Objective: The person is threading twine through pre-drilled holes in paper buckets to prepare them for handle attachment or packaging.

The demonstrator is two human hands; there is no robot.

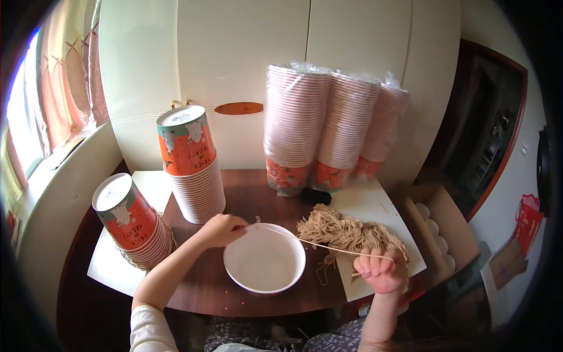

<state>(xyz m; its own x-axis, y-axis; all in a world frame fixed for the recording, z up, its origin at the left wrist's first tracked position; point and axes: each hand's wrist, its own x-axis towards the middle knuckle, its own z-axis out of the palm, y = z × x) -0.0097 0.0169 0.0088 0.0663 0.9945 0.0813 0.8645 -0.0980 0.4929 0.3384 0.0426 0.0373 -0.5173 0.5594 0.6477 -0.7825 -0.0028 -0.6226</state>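
Note:
A white-lined paper bucket [264, 264] stands mouth up on the brown table in front of me. My left hand [226, 230] is closed at its left rim, fingertips pinched where a thin tan cord [328, 247] meets the rim. Whether those fingers also grip the rim is hard to see. From there the cord stretches across the bucket's mouth to the right. My right hand [381, 270] is closed around the cord, raised beside the bucket. Behind that hand lies a bundle of loose tan cords [352, 232] on a white board.
Upside-down orange printed buckets form one stack [190, 164] at the back left and a shorter stack [132, 220] at the left. Plastic-wrapped bucket stacks [296, 117] stand at the back right. Beyond the table's right edge is an open cardboard box [454, 217] holding round white things.

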